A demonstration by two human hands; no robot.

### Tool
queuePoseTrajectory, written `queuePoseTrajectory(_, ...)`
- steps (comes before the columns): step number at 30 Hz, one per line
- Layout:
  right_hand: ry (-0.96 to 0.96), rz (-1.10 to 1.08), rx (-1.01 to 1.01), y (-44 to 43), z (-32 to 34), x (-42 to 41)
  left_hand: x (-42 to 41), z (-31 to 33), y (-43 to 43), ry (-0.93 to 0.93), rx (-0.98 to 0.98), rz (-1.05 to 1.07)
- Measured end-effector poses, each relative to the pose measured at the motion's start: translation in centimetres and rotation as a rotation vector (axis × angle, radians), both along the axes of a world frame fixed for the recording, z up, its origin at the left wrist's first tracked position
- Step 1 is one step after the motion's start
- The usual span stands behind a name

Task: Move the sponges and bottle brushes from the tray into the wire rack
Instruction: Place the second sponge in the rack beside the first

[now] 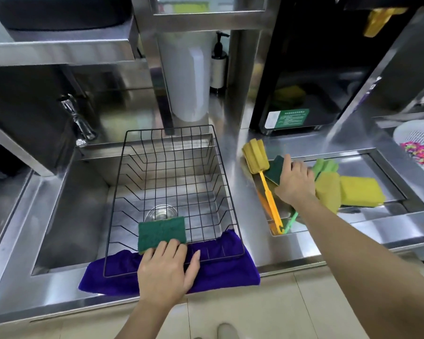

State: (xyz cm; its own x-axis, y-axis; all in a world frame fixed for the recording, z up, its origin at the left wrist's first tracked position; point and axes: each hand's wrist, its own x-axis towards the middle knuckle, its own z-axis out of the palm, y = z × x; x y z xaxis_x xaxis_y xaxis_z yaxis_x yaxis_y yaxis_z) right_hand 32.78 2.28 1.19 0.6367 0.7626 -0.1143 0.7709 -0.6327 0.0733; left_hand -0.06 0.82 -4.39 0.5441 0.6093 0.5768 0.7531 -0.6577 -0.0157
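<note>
A black wire rack (pixel 174 192) sits tilted over the steel sink (pixel 66 204), its near edge resting on a purple cloth (pixel 220 270) draped over the sink's front lip. At the rack's 6 o'clock edge, the left hand (pixel 167 267) holds a sponge (pixel 161 232), dark green scouring face up with a sliver of yellow showing at its lower left corner; the fingers (pixel 173 245) lie over its near edge, thumb spread to the right.

At 3 o'clock from the rack, a shallow steel tray (pixel 301 230) lies on the counter. The right hand (pixel 295 183) reaches into it, fingers curled around a second green-faced sponge (pixel 275 168) at the tray's far left corner. Just left of that hand lies a bottle brush (pixel 256 156) with a yellow foam head at 11 o'clock and a yellow-orange plastic handle running towards 5 o'clock. To the right of the hand are a green foam brush head (pixel 324 166), another yellow foam head (pixel 328 192), and a yellow sponge (pixel 360 193) lying flat at the tray's 3 o'clock side. A green handle (pixel 291 221) pokes out beneath the forearm.
</note>
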Motion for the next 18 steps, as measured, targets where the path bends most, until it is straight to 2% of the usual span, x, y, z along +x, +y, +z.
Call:
queuePoseTrajectory(4, -0.178, -0.014, -0.050, -0.5, -1.1, -0.3, 0.0, 0.0, 0.0, 0.009, -0.007, -0.008)
queuePoseTrajectory(6, -0.183, -0.068, 0.000, -0.7, -1.3, -0.1, 0.0, 0.0, 0.1, 0.004, -0.012, -0.009)
queuePoseTrajectory(13, 0.240, -0.483, 0.521, 0.8, 1.8, 0.1, 0.1, -0.3, 0.1, 0.000, -0.007, 0.013)
queuePoseTrajectory(15, 0.345, -0.477, 0.672, 1.9, 2.9, -0.1, 0.1, -0.2, 0.1, 0.001, -0.002, 0.017)
queuePoseTrajectory(18, 0.537, -0.283, 0.864, 3.3, 4.3, -1.8, 0.2, -0.1, 0.0, -0.001, 0.001, 0.024)
